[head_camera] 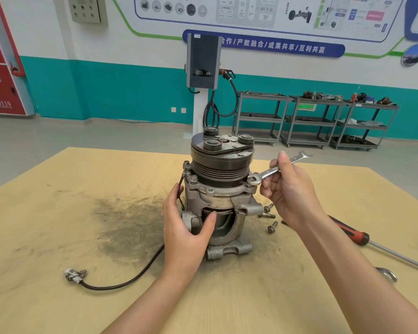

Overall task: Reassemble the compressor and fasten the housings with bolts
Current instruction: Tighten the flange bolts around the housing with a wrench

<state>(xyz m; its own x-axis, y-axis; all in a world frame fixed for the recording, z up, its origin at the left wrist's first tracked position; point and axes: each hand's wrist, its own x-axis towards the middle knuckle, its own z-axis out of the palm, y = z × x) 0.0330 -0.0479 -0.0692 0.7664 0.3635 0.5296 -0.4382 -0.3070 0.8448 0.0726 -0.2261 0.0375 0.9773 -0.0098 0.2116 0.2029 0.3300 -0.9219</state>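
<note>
Right hand [291, 194]: fingers [272, 183] curled round the shank of a wrench [279, 168], thumb on top. The wrench's lower open end sits on a bolt head [251, 181] at the right flange of the compressor [219, 189]; its upper open end points up and right, free.

Left hand [187, 225]: fingers wrapped round the left side of the compressor body, thumb [209, 219] pressed at the edge of the cut-away window in the housing, bracing it. A black cable [130, 278] passes under this hand's fingers.

Compressor stands upright near the middle of the tabletop [58, 225], pulley [221, 165] and clutch plate on top, mounting lugs at the base. Another bolt [193, 178] is seated in the flange at left.

Three loose bolts [272, 226] lie on the tabletop just right of the base. The cable runs left to a connector [74, 274]. A red-handled screwdriver [352, 233] lies to the right, near a second tool [386, 273] partly hidden by the right forearm. Dark grease smear [128, 220] left of the compressor.
</note>
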